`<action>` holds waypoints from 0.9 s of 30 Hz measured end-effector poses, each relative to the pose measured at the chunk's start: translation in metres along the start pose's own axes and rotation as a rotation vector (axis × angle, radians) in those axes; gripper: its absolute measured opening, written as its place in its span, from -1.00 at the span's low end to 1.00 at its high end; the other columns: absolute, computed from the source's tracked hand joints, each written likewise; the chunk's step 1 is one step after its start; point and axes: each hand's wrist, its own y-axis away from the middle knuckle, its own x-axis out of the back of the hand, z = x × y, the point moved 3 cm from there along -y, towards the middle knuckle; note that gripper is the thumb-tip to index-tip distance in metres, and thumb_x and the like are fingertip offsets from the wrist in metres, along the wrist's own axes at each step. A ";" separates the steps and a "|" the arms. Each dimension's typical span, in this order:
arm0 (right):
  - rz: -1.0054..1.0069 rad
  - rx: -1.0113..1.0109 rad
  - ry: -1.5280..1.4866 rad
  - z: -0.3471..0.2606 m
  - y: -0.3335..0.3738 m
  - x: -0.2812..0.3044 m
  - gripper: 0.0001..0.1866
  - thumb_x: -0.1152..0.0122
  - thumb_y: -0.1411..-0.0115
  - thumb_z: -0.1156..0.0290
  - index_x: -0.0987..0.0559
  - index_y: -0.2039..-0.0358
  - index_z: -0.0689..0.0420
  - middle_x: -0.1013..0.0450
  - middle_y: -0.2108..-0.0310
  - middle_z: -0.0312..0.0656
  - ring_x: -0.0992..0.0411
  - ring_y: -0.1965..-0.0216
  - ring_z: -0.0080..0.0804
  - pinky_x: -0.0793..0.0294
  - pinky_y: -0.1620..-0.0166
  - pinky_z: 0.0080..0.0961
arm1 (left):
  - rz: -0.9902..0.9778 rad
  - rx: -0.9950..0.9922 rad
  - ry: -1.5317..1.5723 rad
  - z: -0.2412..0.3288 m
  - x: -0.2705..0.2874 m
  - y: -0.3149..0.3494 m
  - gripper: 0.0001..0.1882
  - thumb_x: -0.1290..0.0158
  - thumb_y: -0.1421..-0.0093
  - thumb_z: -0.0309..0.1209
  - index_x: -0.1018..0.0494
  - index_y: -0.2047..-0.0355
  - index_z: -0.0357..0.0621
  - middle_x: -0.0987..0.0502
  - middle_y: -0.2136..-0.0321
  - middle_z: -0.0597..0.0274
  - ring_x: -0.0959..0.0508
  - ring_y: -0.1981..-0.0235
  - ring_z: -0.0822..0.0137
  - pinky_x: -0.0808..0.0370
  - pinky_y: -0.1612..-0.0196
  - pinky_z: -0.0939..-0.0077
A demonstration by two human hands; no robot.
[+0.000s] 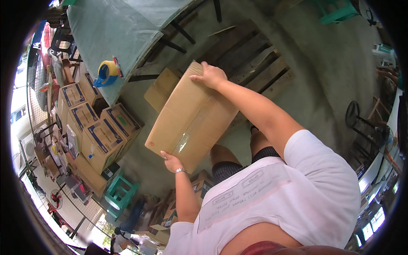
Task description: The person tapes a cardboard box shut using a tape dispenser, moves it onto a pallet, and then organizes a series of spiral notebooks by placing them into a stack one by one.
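Observation:
Between my two hands is a large brown cardboard box (187, 117), held tilted in front of my body, with clear tape along its seam. My right hand (211, 76) grips the far upper end, thumb on the face and fingers over the edge. At the lower near corner, my left hand (172, 162), with a metal watch or bracelet at the wrist, clasps the box; its fingers are partly hidden underneath. Behind the carton another brown cardboard box (160, 90) sits low beside the table.
A table (127, 29) with a pale green top carries a tape dispenser (106, 73). Stacked cartons (100, 134) stand at left, near a green stool (120, 193). A wooden pallet (263, 70) lies on the floor beyond my right arm. A stand fan (352, 114) is at far right.

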 end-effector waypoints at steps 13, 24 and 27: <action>0.025 0.011 0.131 -0.040 -0.019 -0.020 0.00 -0.14 0.07 -0.47 -0.36 -0.06 0.21 -0.49 0.06 0.09 -0.45 -0.03 -0.03 -0.44 -0.04 -0.18 | 0.018 0.082 0.286 -0.018 -0.006 -0.018 -0.10 0.23 -0.24 0.31 -0.53 0.31 -0.51 -0.60 0.33 -0.24 -0.59 0.26 -0.12 -0.48 0.15 0.11; -0.394 -0.293 -0.685 -0.016 -0.058 -0.029 0.01 0.24 -0.16 -0.48 -0.27 -0.28 0.19 -0.24 -0.26 0.05 -0.14 -0.32 -0.15 -0.09 -0.29 -0.30 | -0.023 0.128 0.534 -0.025 -0.015 -0.022 -0.06 0.21 -0.20 0.36 -0.53 0.21 -0.52 -0.61 0.27 -0.15 -0.59 0.24 0.04 -0.48 0.15 0.22; -0.594 -0.294 -0.806 0.043 -0.073 -0.055 0.01 0.28 -0.16 -0.48 -0.29 -0.27 0.18 -0.23 -0.27 0.03 -0.14 -0.32 -0.16 -0.09 -0.29 -0.30 | -0.075 0.255 0.487 -0.033 -0.010 -0.027 -0.04 0.22 -0.19 0.38 -0.51 0.14 -0.51 -0.60 0.22 -0.13 -0.58 0.19 0.08 -0.48 0.12 0.26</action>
